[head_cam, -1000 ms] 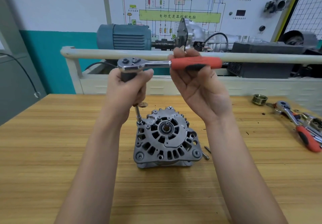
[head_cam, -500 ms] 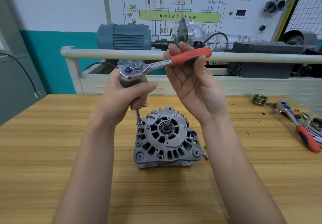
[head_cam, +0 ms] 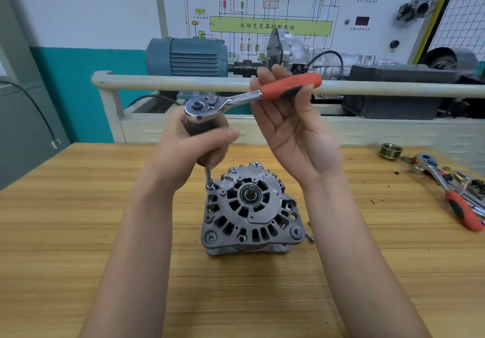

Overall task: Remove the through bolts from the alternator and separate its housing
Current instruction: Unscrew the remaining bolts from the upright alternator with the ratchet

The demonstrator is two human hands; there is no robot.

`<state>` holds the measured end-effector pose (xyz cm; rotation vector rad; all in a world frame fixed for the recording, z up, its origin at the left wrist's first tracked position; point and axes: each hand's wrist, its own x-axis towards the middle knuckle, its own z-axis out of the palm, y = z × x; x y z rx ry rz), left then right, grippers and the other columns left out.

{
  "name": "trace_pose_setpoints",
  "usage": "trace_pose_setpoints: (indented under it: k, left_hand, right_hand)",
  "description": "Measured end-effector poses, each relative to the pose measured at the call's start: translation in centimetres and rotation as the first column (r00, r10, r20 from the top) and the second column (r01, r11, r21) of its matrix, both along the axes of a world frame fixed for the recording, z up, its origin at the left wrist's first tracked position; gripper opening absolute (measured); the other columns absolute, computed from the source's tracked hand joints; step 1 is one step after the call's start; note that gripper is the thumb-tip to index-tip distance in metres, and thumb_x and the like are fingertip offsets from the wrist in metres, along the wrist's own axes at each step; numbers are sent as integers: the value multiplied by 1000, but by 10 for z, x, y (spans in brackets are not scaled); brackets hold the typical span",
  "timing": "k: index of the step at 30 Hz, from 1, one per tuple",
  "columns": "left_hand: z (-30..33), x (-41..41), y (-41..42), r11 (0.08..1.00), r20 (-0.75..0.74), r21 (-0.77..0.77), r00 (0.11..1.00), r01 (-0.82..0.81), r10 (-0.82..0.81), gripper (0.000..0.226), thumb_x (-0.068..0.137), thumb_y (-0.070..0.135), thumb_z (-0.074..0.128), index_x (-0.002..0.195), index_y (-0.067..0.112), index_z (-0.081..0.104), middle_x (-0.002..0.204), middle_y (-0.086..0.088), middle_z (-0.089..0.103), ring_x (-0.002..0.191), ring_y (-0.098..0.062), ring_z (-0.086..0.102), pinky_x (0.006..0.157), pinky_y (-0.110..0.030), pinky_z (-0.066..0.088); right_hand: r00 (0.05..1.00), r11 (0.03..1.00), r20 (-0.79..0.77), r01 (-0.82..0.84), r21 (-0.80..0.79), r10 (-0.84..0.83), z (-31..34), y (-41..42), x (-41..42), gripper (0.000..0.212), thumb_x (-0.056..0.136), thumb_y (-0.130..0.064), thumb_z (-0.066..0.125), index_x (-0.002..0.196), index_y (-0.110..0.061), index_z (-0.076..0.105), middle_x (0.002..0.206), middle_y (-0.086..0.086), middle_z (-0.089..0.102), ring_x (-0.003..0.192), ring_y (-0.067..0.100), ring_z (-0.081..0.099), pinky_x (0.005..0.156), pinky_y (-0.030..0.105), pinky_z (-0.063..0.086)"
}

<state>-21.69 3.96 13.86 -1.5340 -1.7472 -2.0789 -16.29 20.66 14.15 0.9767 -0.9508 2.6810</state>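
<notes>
Ratchet handle point(head_cam: 290, 86) swung farther back; behind, "自动变速器控制电脑" panel point(head_cam: 270, 26).

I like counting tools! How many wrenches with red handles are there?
2: one red-handled ratchet wrench held over the grey metal alternator, another red-handled ratchet wrench lying on the table's right side.

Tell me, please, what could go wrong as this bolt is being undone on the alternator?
The alternator stands free on the table; neither hand steadies it, so a hard pull could tip it. The right hand holds the ratchet handle only with its fingers, so it may slip. The socket might cam off the bolt.
</notes>
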Motion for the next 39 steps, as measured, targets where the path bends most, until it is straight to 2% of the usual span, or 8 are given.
trace_pose_setpoints:
  k: [5,10,15,18,29,32,35,39]
  left_hand:
    - [0,4,9,985,82,90,987,-149,142,28,77,21,66,55,20,50,40,6,37,35,-15,26,42,-21,26]
    - [2,5,22,887,271,211,896,-412,352,33,74,13,59,47,24,43,40,11,32,38,-9,24,43,-22,19]
    - [0,1,4,987,-10,77,989,-145,146,28,73,19,67,56,9,46,45,5,42,40,-17,34,45,-24,31]
    - [-1,-3,-2,1000,-37,-4,999,5,-6,27,72,20,67,55,13,48,46,1,43,40,-21,36,46,-25,34]
    - [4,9,23,876,192,230,902,-424,386,29,77,13,60,62,-3,41,44,5,34,42,-15,27,43,-30,21]
    - [2,8,17,911,105,170,926,-375,362,27,75,15,66,58,8,47,44,7,38,41,-14,31,44,-24,25]
    - [1,5,5,990,19,47,991,-132,131,28,72,22,69,55,14,50,43,6,39,38,-18,32,43,-22,31]
    - [3,5,2,989,57,64,990,-133,130,30,73,22,68,51,22,48,40,7,37,35,-18,27,42,-23,26]
  right_hand:
    - [999,999,-29,28,18,-28,1,0,2,33,78,-17,68,106,0,69,110,16,69,106,27,66,94,36,52]
    - [963,935,-251,177,307,-100,0,4,8,38,63,-20,83,99,-11,74,107,6,71,111,21,62,95,31,49]
    - [995,994,-95,27,108,-17,1,4,4,35,71,-19,74,102,-3,71,108,12,70,105,24,66,93,33,52]
    - [999,999,32,26,-19,-26,-1,2,-1,34,82,-20,56,105,0,69,109,15,70,103,26,67,92,35,54]
    - [959,935,-269,174,310,-89,-1,7,7,35,66,-23,81,100,-14,74,108,4,71,112,20,62,96,31,48]
    - [985,980,-162,95,178,-66,0,6,4,34,72,-21,75,103,-7,72,110,10,70,107,22,65,93,32,51]
    - [999,1000,-41,21,4,-21,-2,3,0,33,81,-18,62,107,1,68,111,17,69,105,28,66,92,37,53]
    - [996,997,-64,59,44,-56,-3,-1,-1,32,85,-18,60,109,0,67,114,16,68,109,29,64,96,37,51]
